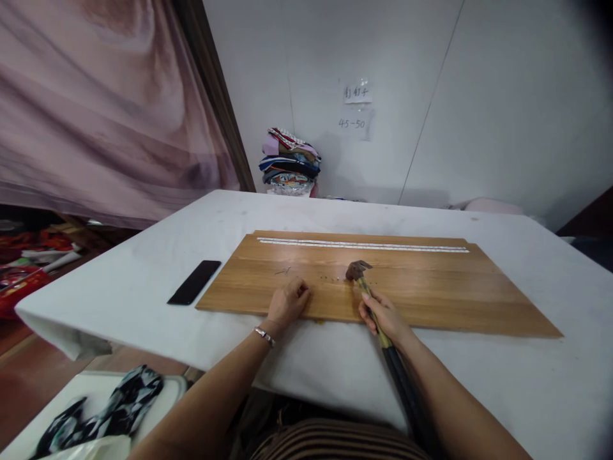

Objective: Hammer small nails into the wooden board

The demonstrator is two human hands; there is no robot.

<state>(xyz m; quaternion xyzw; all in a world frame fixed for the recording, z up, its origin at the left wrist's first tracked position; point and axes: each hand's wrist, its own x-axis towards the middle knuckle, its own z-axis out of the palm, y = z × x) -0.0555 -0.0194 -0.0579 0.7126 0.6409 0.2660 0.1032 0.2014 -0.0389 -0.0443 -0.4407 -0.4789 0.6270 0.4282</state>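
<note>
My right hand [383,314] is wrapped round the upper handle of a claw hammer [393,364]. The rusty hammer head rests on or just above a wooden board [440,281], beside a row of small nails [330,278] across its middle. The black lower handle runs back toward my body. My left hand [288,301] lies on the board's near left part, its fingers curled in; whatever they may hold is hidden. A few loose nails [283,271] lie on the board just beyond it. A white measuring tape [364,246] stretches in two strips along the far side.
A white-covered table [158,249] carries the board. A black phone [195,282] lies left of the board. Folded cloths [290,163] are stacked by the wall at the back. Below left, a patterned cloth [131,399] lies on a white stool [103,386]. A pink curtain [110,96] hangs at left.
</note>
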